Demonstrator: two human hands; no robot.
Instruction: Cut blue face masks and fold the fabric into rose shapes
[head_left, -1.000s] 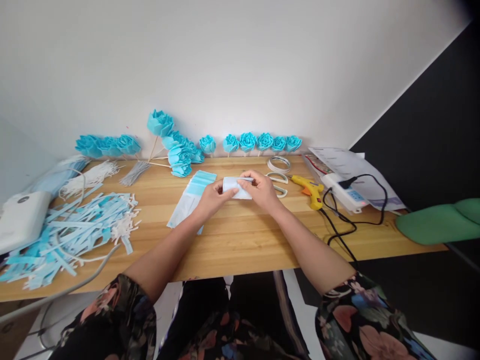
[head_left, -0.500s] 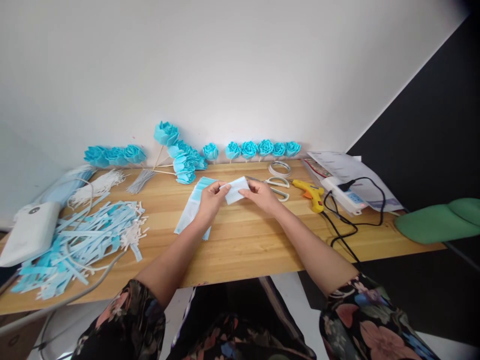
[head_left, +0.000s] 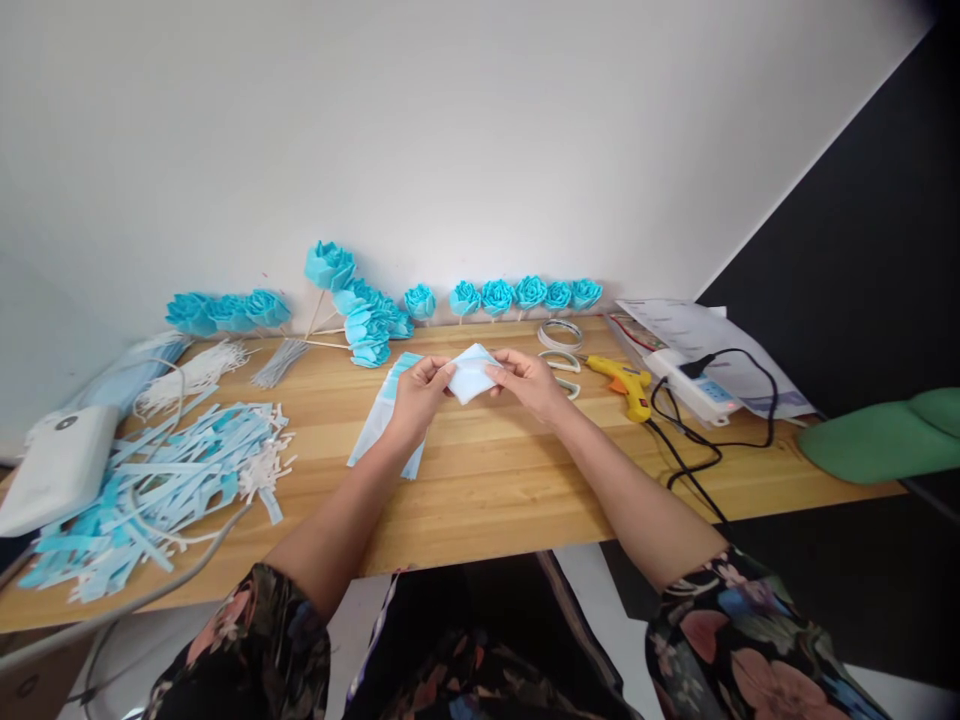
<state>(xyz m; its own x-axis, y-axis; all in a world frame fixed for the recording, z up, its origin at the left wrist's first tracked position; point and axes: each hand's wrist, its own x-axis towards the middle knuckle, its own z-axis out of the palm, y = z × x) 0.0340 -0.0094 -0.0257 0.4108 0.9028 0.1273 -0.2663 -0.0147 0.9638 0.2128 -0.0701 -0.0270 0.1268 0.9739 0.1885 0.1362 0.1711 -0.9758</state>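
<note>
A small pale blue square of folded material (head_left: 474,374) is held above the wooden table, turned so that a corner points down. My left hand (head_left: 424,393) pinches its left corner between thumb and fingers. On the opposite side my right hand (head_left: 527,385) grips the right corner, thumb in front. Flat strips of blue and white material (head_left: 376,425) lie on the table, partly behind my left hand. White-handled scissors (head_left: 564,362) rest behind my right hand, their blades hidden.
Blue flowers (head_left: 497,297) line the wall. Cut strips (head_left: 180,480) and a white device (head_left: 64,465) lie left. At right are a tape roll (head_left: 559,334), a yellow glue gun (head_left: 634,390), a power strip (head_left: 694,388) with black cables and a green object (head_left: 877,440).
The pale blue piece has turned from a slanted rectangle to a diamond between my hands. Both hands still hold it, and my right hand has moved slightly outward.
</note>
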